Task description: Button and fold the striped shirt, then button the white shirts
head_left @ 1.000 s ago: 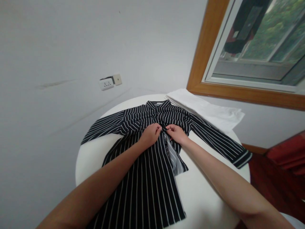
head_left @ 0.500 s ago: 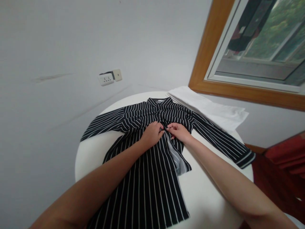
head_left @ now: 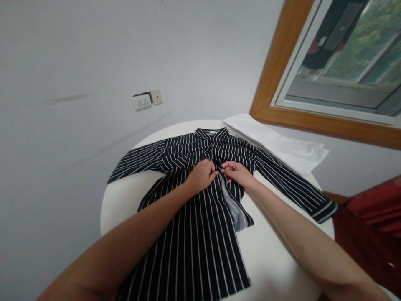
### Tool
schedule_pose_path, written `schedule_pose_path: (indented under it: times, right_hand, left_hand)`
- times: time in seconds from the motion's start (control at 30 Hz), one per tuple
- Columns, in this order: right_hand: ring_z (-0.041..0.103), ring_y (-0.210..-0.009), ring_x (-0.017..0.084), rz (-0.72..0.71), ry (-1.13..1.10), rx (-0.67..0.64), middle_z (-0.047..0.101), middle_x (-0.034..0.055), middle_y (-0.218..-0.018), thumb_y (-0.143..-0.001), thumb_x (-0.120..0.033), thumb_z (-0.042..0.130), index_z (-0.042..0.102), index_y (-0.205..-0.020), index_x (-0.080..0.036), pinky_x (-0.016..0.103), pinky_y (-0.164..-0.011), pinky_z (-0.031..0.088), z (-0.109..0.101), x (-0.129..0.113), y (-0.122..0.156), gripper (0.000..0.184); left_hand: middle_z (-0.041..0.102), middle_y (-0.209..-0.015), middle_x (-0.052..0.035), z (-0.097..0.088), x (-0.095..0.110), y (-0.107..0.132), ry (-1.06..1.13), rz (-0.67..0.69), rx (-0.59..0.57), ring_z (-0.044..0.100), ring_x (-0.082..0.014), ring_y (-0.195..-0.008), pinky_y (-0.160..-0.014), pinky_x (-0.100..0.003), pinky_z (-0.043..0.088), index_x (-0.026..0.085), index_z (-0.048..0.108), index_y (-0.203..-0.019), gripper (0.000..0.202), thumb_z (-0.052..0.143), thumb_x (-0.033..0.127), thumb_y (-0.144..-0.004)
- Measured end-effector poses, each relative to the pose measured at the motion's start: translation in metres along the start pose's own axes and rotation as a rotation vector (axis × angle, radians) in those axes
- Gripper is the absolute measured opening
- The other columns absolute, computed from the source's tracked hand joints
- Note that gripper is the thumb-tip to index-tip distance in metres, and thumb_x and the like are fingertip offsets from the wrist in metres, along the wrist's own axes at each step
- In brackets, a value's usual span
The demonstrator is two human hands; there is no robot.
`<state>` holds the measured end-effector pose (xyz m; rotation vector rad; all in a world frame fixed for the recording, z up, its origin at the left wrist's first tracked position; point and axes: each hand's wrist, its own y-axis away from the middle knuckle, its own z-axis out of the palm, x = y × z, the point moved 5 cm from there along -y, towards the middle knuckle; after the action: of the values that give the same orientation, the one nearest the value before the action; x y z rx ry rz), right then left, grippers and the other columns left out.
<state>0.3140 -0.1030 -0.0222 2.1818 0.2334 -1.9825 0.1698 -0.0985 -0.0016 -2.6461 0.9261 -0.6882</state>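
A black shirt with thin white stripes (head_left: 194, 234) lies spread face up on a round white table (head_left: 275, 251), collar away from me and sleeves out to both sides. My left hand (head_left: 200, 176) pinches the left edge of the shirt's front opening at chest height. My right hand (head_left: 236, 173) pinches the right edge just across from it, fingertips almost touching. Below my hands the front gapes and shows the pale inside of the cloth.
A folded white cloth (head_left: 275, 144) lies at the table's far right, partly under the shirt's sleeve. A white wall with a socket (head_left: 141, 101) stands behind. A wood-framed window (head_left: 328, 121) is at the right, red furniture (head_left: 372, 209) below it.
My hands stay pinched together on the shirt's front edges; the view has shifted slightly, little else differs.
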Motion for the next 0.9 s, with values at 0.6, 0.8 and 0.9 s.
schedule_pose_path:
  times: [0.6,0.8,0.9]
  right_hand:
    - [0.049,-0.050,0.009,-0.183,0.269,0.098,0.047,-0.0063,-0.061,-0.072,-0.026,0.059,0.057,-0.093,-0.020,0.022,-0.042,0.050,0.012,-0.013,0.012,0.022]
    - [0.051,-0.049,0.010,-0.172,0.336,0.181,0.051,-0.0054,-0.062,-0.073,-0.025,0.057,0.058,-0.093,-0.019,0.022,-0.042,0.049,0.006,-0.012,0.012,0.020]
    - [0.053,-0.049,0.009,-0.170,0.333,0.180,0.051,-0.0054,-0.063,-0.073,-0.025,0.057,0.058,-0.093,-0.020,0.021,-0.043,0.050,0.007,-0.011,0.012,0.020]
  left_hand:
    - [0.058,-0.073,-0.0011,-0.002,-0.021,-0.008,0.325,-0.076,-0.073,0.051,-0.0123,-0.069,-0.068,-0.026,0.042,0.016,0.065,-0.076,0.017,0.052,0.024,-0.081]
    - [0.058,-0.073,-0.0009,-0.004,-0.021,-0.009,0.377,-0.096,-0.088,0.051,-0.0115,-0.068,-0.067,-0.025,0.042,0.015,0.065,-0.077,0.017,0.052,0.025,-0.082]
    - [0.059,-0.074,-0.0007,-0.003,-0.022,-0.009,0.390,-0.103,-0.092,0.051,-0.0114,-0.068,-0.067,-0.025,0.042,0.015,0.066,-0.078,0.018,0.052,0.027,-0.082]
